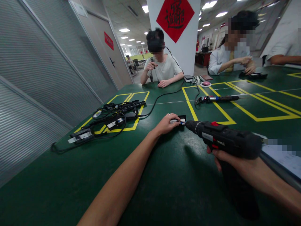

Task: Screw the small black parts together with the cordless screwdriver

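Observation:
My right hand [225, 158] is wrapped around the handle of a black cordless drill [225, 138] with red accents. The drill lies level above the table, its chuck pointing left. My left hand [167, 125] rests on the table, fingers curled over a small black-and-white piece [182, 118] and pressing it down. A bit of blue shows on that piece beside my fingertips. The drill's tip comes right up to the piece's right side; whether they touch, I cannot tell.
Black cabled devices [113, 117] lie on the green table [70, 182] to the left. Farther right are a slim tool with wires [218, 99] and a pink round object [206, 83]. Papers [282, 157] lie near my right arm. Two people [164, 67] [235, 58] sit across, hands busy.

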Tool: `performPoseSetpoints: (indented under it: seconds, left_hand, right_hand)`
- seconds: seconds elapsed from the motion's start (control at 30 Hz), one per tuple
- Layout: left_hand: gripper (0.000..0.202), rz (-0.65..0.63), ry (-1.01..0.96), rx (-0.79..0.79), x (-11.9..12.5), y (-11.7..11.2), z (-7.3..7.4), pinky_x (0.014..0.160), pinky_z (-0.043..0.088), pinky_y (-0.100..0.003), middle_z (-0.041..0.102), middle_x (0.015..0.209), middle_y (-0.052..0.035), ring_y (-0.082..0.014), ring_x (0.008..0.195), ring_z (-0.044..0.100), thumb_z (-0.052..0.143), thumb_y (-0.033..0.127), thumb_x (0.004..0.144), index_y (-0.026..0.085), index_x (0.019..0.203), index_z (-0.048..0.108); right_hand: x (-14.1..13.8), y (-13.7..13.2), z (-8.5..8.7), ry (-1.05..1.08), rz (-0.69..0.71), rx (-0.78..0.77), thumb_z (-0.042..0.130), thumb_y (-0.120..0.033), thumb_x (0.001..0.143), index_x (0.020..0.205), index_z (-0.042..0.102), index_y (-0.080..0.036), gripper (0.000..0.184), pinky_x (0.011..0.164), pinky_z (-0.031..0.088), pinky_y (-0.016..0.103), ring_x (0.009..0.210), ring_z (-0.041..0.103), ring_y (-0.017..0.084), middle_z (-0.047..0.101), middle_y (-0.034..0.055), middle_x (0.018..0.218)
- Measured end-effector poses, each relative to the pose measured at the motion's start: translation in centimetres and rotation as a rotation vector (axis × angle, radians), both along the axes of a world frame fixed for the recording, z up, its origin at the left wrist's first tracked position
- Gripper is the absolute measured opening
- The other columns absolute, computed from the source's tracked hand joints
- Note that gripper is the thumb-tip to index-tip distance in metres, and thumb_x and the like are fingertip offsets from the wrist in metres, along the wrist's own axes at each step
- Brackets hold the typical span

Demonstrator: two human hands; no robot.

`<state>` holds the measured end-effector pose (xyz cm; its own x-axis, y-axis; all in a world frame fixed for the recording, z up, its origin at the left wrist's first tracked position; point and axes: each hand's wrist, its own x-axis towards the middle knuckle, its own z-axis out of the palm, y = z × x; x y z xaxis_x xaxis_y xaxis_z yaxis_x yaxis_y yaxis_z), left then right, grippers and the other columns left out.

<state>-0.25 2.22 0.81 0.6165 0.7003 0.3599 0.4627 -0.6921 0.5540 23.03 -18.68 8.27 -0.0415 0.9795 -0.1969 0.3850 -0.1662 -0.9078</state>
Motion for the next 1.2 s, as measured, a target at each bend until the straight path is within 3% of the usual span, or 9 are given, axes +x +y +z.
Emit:
performPoseSetpoints:
  seconds: [0.2,0.33,0.47,0.67,0.8,0.93,1.2]
  left_hand:
    - [0.056,0.025,-0.116,-0.143,-0.1,0.3,-0.1,0.096,0.045,-0.037,0.062,0.121,-0.0082,-0.0203,0.109,0.059,0.066,0.030,0.077,0.022,0.129,0.048]
    - [0.050,0.026,-0.134,-0.187,-0.2,0.7,-0.2,0.096,0.046,-0.038,0.061,0.122,-0.0094,-0.0212,0.108,0.059,0.069,0.032,0.074,0.018,0.121,0.056]
    - [0.054,0.079,-0.155,-0.286,-0.2,0.7,-0.3,0.086,0.050,-0.036,0.063,0.116,-0.0104,-0.0199,0.096,0.063,0.071,0.037,0.072,0.015,0.120,0.058]
    - [0.053,0.143,-0.161,-0.255,-0.3,0.2,-0.2,0.085,0.048,-0.032,0.063,0.113,-0.0097,-0.0207,0.099,0.060,0.070,0.041,0.072,0.014,0.116,0.062]
    - [0.052,0.128,-0.156,-0.354,-0.3,0.2,0.0,0.081,0.049,-0.031,0.064,0.112,-0.0087,-0.0188,0.091,0.062,0.066,0.037,0.075,0.014,0.121,0.058]
    - [0.050,0.132,-0.148,-0.346,-0.3,0.5,0.2,0.087,0.048,-0.032,0.064,0.114,-0.0089,-0.0205,0.097,0.061,0.066,0.035,0.073,0.013,0.118,0.060]
    - [0.055,0.067,-0.160,-0.349,-0.6,0.7,-0.1,0.081,0.049,-0.030,0.063,0.113,-0.0100,-0.0187,0.093,0.061,0.068,0.034,0.073,0.012,0.122,0.056]
  right_hand:
    - [-0.2,0.0,0.2,-0.135,-0.001,0.002,0.058,-0.046,0.084,0.061,0.060,-0.022,0.033,0.049,0.040,0.027,0.049,0.052,0.012,0.060,-0.0027,0.054]
    - [-0.8,-0.2,0.9,-0.198,-0.015,0.020,0.058,-0.046,0.083,0.058,0.059,-0.022,0.035,0.045,0.039,0.027,0.046,0.051,0.012,0.058,-0.0021,0.053]
    - [-0.9,-0.2,0.7,-0.229,-0.001,0.043,0.054,-0.046,0.085,0.057,0.059,-0.022,0.038,0.049,0.044,0.028,0.051,0.055,0.013,0.061,-0.0003,0.057]
    - [-0.7,0.1,0.2,-0.224,-0.038,0.083,0.054,-0.042,0.084,0.067,0.064,-0.024,0.027,0.048,0.045,0.029,0.051,0.057,0.015,0.063,-0.0015,0.057]
    - [-1.3,0.0,0.5,-0.311,-0.035,0.118,0.057,-0.040,0.082,0.061,0.060,-0.023,0.027,0.046,0.045,0.028,0.047,0.057,0.014,0.060,-0.0028,0.052]
    - [-1.8,-0.2,0.5,-0.366,-0.035,0.186,0.058,-0.037,0.080,0.054,0.054,-0.023,0.030,0.047,0.047,0.027,0.048,0.057,0.013,0.060,-0.0021,0.054]
    - [-1.8,-0.2,0.4,-0.345,-0.050,0.188,0.059,-0.036,0.081,0.054,0.058,-0.023,0.030,0.043,0.046,0.028,0.045,0.058,0.014,0.062,-0.0008,0.052]
